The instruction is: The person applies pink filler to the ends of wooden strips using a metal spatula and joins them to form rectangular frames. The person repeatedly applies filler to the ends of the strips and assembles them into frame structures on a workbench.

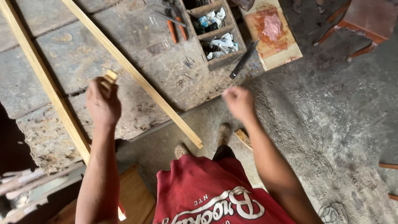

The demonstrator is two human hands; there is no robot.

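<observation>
Red cloth of the person's shirt fills the bottom centre of the frame, with two sandalled feet showing just above it on the grey concrete floor. From there both bare forearms reach up into the middle of the picture. The left hand, left of centre, is closed around a small pale wood block, whose end sticks out above the fingers. The right hand, right of centre, is curled into a loose fist over the floor; whether it holds anything cannot be told. Between the hands a long light wooden strip lies slanted across the worn workbench, its lower end overhanging the bench edge. A second long strip runs down the left side. Farther up, at the top centre, sit orange-handled pliers and a divided wooden tray of scraps, with a paint-smeared board to its right.
</observation>
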